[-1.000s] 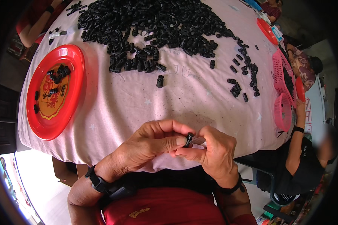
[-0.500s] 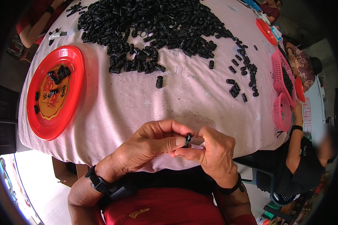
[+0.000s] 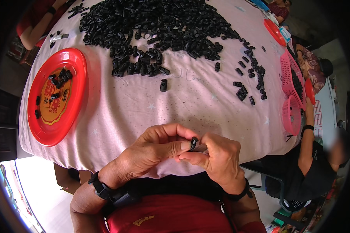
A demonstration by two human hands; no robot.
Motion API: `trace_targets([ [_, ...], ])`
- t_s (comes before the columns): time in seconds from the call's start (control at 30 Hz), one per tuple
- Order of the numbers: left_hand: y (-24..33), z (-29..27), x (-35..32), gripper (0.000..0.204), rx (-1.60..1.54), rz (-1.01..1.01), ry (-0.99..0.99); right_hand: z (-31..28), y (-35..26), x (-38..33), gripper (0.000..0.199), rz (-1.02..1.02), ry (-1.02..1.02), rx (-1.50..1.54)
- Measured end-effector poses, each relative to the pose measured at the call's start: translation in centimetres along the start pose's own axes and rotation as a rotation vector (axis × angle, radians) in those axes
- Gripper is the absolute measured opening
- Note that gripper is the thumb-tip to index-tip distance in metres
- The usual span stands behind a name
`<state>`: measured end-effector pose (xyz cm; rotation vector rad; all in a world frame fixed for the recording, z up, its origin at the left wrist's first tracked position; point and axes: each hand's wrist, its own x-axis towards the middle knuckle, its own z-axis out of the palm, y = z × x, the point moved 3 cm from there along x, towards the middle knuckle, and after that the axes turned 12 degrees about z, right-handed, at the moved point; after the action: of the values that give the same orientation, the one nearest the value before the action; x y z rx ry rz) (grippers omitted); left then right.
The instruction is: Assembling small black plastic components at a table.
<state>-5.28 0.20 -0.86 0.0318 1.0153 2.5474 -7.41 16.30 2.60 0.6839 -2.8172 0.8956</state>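
Where the two hands meet just above the near edge of the surface [image 3: 206,105], a small black plastic piece [image 3: 193,143] is pinched between them: the left hand [image 3: 151,151] is closed on it with thumb and forefinger, the right hand [image 3: 217,157] curled against it. Its long axis cannot be told. Farther off, a heap of black pieces [image 3: 159,27] is spread on the pink cloth, a red plate [image 3: 54,97] at left, pink baskets [image 3: 291,93] at right.

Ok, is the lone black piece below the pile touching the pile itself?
Apart. The head view shows the lone black piece lying alone on the pink tablecloth, bare cloth between it and the pile.
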Motion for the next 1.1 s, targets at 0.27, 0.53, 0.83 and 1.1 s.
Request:
trace_targets([
  [0.27, 0.5, -0.2, -0.2, 0.03, -0.034, -0.075, 0.005, -1.3, -0.8, 0.5, 0.028, 0.105, -0.14, 0.472],
  [0.53, 0.8, 0.1, -0.3, 0.032, -0.097, -0.02, 0.057, -0.8, -0.1, 0.1, 0.022, 0.154, -0.144, 0.557],
  [0.83, 0.4, -0.4, -0.2, 0.027, -0.012, 0.04, 0.04, -1.0, -1.3, 0.0, 0.02, 0.047, -0.047, 0.412],
  [1.1, 0.3, -0.3, -0.3, 0.025, -0.012, 0.052, -0.001, -0.6, -0.3, 0.0, 0.037, 0.067, -0.06, 0.262],
])
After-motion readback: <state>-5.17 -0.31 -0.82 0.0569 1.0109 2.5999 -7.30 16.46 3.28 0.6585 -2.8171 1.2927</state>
